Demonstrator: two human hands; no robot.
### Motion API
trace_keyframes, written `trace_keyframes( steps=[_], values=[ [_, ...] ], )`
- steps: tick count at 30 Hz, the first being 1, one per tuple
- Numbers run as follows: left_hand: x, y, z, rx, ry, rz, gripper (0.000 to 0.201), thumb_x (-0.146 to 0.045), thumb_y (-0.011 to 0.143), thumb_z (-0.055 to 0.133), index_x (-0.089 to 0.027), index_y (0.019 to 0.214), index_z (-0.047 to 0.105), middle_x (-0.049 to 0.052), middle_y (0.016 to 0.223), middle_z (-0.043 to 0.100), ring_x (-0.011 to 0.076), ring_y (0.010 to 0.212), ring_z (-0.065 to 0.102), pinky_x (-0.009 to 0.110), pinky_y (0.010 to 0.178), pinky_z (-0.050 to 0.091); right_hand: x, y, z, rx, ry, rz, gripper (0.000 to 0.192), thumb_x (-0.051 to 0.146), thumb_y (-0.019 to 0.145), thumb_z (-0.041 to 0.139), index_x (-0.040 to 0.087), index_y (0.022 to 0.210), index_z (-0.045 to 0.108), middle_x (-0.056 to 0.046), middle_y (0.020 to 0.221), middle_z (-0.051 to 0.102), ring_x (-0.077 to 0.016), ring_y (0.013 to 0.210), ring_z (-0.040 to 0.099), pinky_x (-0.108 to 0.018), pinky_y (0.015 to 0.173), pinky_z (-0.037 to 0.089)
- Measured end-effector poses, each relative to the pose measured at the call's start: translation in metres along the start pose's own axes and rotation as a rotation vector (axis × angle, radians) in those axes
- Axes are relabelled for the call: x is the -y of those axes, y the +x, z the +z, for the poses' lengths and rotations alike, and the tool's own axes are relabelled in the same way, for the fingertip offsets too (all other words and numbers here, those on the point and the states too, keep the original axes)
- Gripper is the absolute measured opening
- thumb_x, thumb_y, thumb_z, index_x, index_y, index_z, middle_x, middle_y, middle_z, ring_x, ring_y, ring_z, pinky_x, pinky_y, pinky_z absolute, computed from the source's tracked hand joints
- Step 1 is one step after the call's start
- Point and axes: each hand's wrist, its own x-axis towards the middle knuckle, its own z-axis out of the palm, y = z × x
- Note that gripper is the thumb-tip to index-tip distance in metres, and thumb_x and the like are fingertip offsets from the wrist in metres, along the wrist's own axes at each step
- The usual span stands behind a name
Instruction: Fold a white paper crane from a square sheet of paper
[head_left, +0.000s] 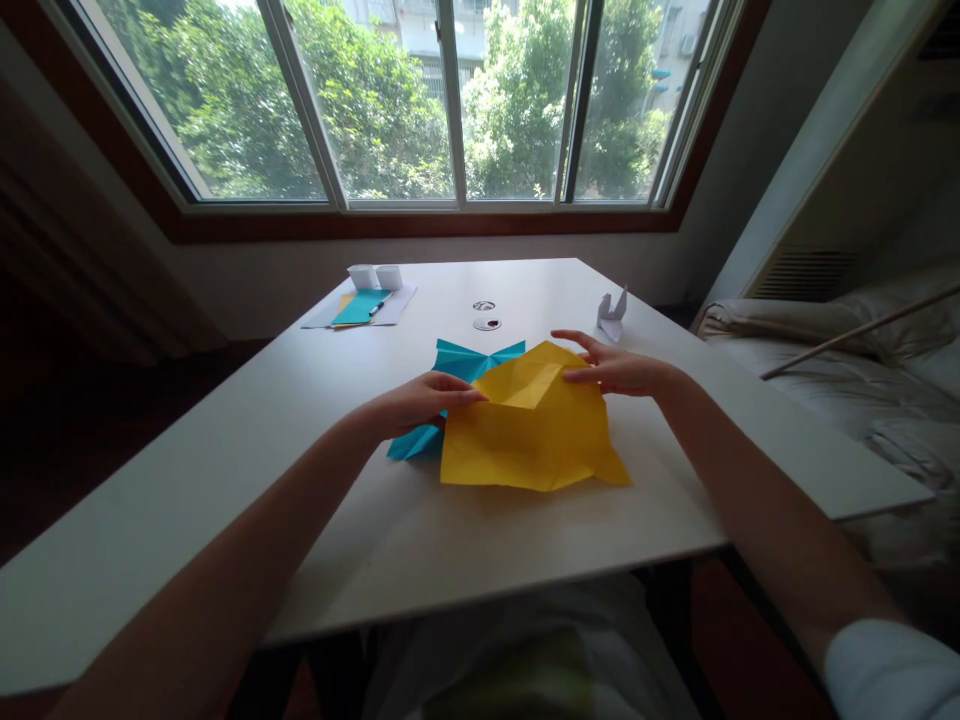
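Observation:
A creased sheet of yellow paper (525,440) is held up over the white table, with a raised fold near its middle. My left hand (424,400) pinches its left edge, thumb below and fingers on top. At the upper right edge, my right hand (619,368) grips the same sheet between thumb and fingers, the index finger stretched out past it. Behind and partly under the yellow sheet lies a creased blue paper (457,362); much of it is hidden by the yellow sheet and my left hand.
At the far left of the table (300,420) are flat sheets of paper (367,308), a pen (379,304) and two small white boxes (375,277). A folded white paper figure (613,315) stands at the right. Two round discs (487,324) sit at mid-back. Windows are beyond.

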Motion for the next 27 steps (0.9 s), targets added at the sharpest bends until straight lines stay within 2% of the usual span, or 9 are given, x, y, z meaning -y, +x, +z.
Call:
trace_keyframes(
  steps=[3, 6, 11, 13, 15, 18, 20, 23, 27],
  values=[
    [0.003, 0.003, 0.001, -0.031, -0.075, 0.062, 0.045, -0.046, 0.062, 0.074, -0.017, 0.096, 0.071, 0.008, 0.107, 0.065, 0.0245, 0.099, 0.058, 0.029, 0.077, 0.05, 0.006, -0.006, 0.002, 0.06, 0.083, -0.023, 0.079, 0.019, 0.064, 0.072, 0.03, 0.133, 0.034, -0.007, 0.111, 0.059, -0.0199, 0.088, 0.065, -0.032, 0.072, 0.057],
    [0.0, 0.001, -0.001, -0.075, -0.243, 0.091, 0.042, -0.032, 0.062, 0.077, -0.018, 0.1, 0.069, 0.008, 0.108, 0.066, 0.0216, 0.095, 0.06, 0.028, 0.079, 0.051, 0.007, -0.005, 0.003, -0.026, 0.179, -0.097, 0.081, 0.016, 0.067, 0.07, 0.026, 0.135, 0.026, -0.009, 0.107, 0.06, -0.0178, 0.081, 0.066, -0.032, 0.072, 0.055],
    [-0.009, -0.004, -0.009, -0.319, -0.465, 0.054, 0.047, -0.017, 0.063, 0.074, -0.018, 0.109, 0.064, 0.008, 0.092, 0.07, 0.0212, 0.077, 0.066, 0.031, 0.068, 0.056, -0.003, 0.012, 0.011, -0.198, 0.3, -0.202, 0.079, 0.023, 0.067, 0.073, 0.028, 0.13, 0.026, -0.006, 0.103, 0.058, -0.0146, 0.072, 0.065, -0.028, 0.065, 0.057],
    [-0.006, -0.001, -0.016, -0.357, -0.469, 0.041, 0.049, -0.015, 0.063, 0.073, -0.018, 0.11, 0.063, 0.007, 0.089, 0.07, 0.0211, 0.074, 0.067, 0.03, 0.066, 0.056, -0.006, 0.021, 0.021, -0.249, 0.332, -0.217, 0.078, 0.024, 0.066, 0.073, 0.03, 0.128, 0.026, -0.004, 0.101, 0.058, -0.0137, 0.07, 0.064, -0.028, 0.062, 0.057],
    [0.002, 0.003, -0.023, -0.339, -0.467, 0.053, 0.047, -0.016, 0.062, 0.075, -0.017, 0.107, 0.065, 0.008, 0.094, 0.069, 0.02, 0.076, 0.066, 0.028, 0.064, 0.056, -0.007, 0.027, 0.033, -0.248, 0.369, -0.247, 0.075, 0.025, 0.068, 0.071, 0.034, 0.127, 0.025, -0.002, 0.103, 0.057, -0.0137, 0.074, 0.064, -0.028, 0.062, 0.057],
    [0.015, 0.011, -0.031, -0.31, -0.404, 0.076, 0.041, -0.016, 0.058, 0.078, -0.015, 0.099, 0.068, 0.009, 0.104, 0.066, 0.0167, 0.08, 0.065, 0.019, 0.064, 0.054, -0.005, 0.028, 0.048, -0.163, 0.377, -0.351, 0.066, 0.028, 0.072, 0.068, 0.036, 0.126, 0.03, -0.001, 0.109, 0.055, -0.0139, 0.083, 0.062, -0.029, 0.07, 0.056],
    [0.021, 0.013, -0.033, -0.296, -0.391, 0.063, 0.044, -0.018, 0.056, 0.08, -0.015, 0.099, 0.068, 0.01, 0.103, 0.067, 0.0175, 0.079, 0.065, 0.02, 0.063, 0.054, -0.004, 0.025, 0.053, -0.072, 0.34, -0.402, 0.059, 0.029, 0.072, 0.067, 0.036, 0.122, 0.038, -0.001, 0.116, 0.052, -0.014, 0.09, 0.06, -0.029, 0.075, 0.055],
    [0.021, 0.012, -0.031, -0.311, -0.374, -0.017, 0.052, -0.023, 0.054, 0.081, -0.015, 0.103, 0.065, 0.01, 0.094, 0.069, 0.0209, 0.076, 0.066, 0.026, 0.062, 0.055, -0.005, 0.022, 0.054, 0.102, 0.253, -0.377, 0.046, 0.029, 0.073, 0.066, 0.033, 0.116, 0.049, -0.001, 0.125, 0.046, -0.0132, 0.096, 0.057, -0.024, 0.076, 0.053],
    [0.018, 0.009, -0.031, -0.36, -0.227, -0.104, 0.062, -0.036, 0.055, 0.079, -0.019, 0.112, 0.061, 0.008, 0.093, 0.069, 0.0232, 0.076, 0.066, 0.029, 0.063, 0.054, -0.009, 0.022, 0.052, 0.261, 0.152, -0.319, 0.042, 0.032, 0.077, 0.062, 0.029, 0.118, 0.053, -0.003, 0.127, 0.046, -0.0121, 0.094, 0.057, -0.021, 0.073, 0.052]
  ],
)
